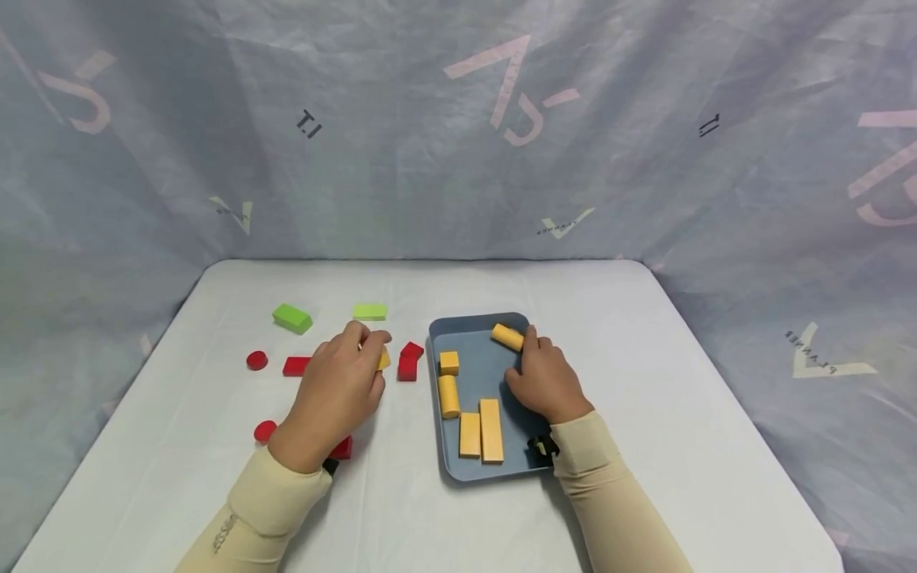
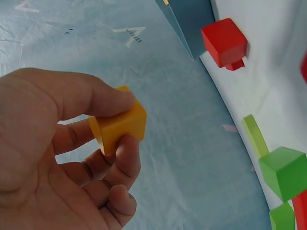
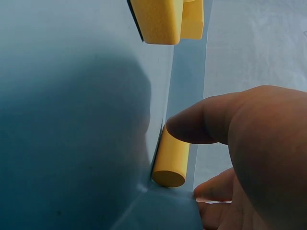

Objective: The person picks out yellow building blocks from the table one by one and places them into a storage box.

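Note:
My left hand (image 1: 340, 386) pinches a small yellow block (image 2: 122, 122) between thumb and fingers, raised over the left part of the table. My right hand (image 1: 548, 378) grips the right rim of a blue-grey tray (image 1: 469, 374), thumb on the inner side and fingers outside the wall. By its fingers, near the far right corner inside, lies a yellow cylinder (image 1: 508, 337). Along the tray's left side are a yellow cube (image 1: 449, 363) and another yellow cylinder (image 1: 448, 396). Two yellow rectangular blocks (image 1: 490, 430) lie nearer the front.
Red blocks (image 1: 407, 368) sit between the left hand and the tray. Farther left are red round pieces (image 1: 256, 360), a red bar (image 1: 296, 366) and green blocks (image 1: 292, 318). Part of a red block (image 1: 342, 448) shows beside the left wrist. A grey curtain (image 1: 430, 159) hangs behind the white table.

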Action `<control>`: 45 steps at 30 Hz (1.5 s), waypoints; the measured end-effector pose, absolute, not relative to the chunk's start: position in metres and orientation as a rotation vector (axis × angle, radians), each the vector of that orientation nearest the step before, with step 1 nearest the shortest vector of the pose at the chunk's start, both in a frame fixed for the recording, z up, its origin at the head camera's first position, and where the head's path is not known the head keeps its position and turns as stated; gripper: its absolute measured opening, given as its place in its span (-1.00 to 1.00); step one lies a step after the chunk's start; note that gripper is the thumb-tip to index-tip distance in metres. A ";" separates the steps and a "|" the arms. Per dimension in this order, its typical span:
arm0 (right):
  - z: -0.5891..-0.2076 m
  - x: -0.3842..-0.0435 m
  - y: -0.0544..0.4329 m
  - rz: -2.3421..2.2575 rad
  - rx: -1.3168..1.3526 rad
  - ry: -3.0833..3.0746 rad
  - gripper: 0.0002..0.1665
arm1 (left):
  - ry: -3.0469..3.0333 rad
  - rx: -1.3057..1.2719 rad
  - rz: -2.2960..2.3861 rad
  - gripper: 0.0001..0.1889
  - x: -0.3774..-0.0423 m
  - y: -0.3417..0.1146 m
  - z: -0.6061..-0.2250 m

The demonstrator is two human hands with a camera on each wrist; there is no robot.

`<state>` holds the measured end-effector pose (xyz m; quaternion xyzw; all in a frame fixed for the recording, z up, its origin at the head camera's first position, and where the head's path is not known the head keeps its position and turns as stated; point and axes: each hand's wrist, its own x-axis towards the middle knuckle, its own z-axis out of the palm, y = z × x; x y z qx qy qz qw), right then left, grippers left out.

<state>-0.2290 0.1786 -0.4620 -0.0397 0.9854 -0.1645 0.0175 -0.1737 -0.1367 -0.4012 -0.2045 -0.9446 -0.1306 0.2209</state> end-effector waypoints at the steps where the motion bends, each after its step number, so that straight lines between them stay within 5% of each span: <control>1: -0.462 -0.229 0.179 -0.512 -0.124 3.062 0.00 | -2.620 -0.564 -0.358 -0.54 -0.174 -0.135 -0.401; 45: -0.461 -0.228 0.179 -0.520 -0.119 3.064 0.01 | -2.515 -0.794 -0.357 -0.64 -0.183 -0.081 -0.388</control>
